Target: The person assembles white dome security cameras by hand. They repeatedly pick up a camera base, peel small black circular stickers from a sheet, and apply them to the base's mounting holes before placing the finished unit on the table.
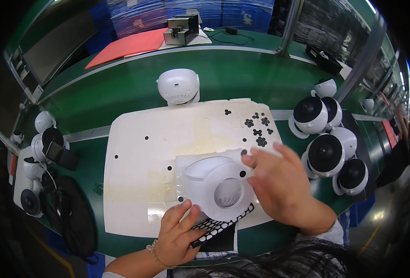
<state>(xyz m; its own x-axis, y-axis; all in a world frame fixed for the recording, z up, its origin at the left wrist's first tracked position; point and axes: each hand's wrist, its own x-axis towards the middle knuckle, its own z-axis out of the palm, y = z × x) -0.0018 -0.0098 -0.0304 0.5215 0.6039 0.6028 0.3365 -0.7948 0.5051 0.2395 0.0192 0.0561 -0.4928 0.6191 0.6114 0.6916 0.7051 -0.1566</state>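
Note:
A white domed device (207, 178) lies with its round ring-shaped base facing up, on a translucent foam pad (181, 162) on the white board (135, 162). One black round pad (242, 173) sits at the base's right edge. My left hand (179, 231) has its fingers spread at the device's lower left, with the thumb over a black sheet with white round holes (219, 228). My right hand (281, 185) is at the device's right, thumb and index finger apart. A dark dot (243, 152) shows at its index fingertip; whether it sticks there is unclear.
Loose black dots and dot clusters (261, 141) lie on the board. Another white device (179, 87) stands beyond it. Several white cameras with black faces (326, 155) crowd the right side; more (45, 121) stand left, beside a black bag (75, 217). A metal box (179, 33) stands at the back.

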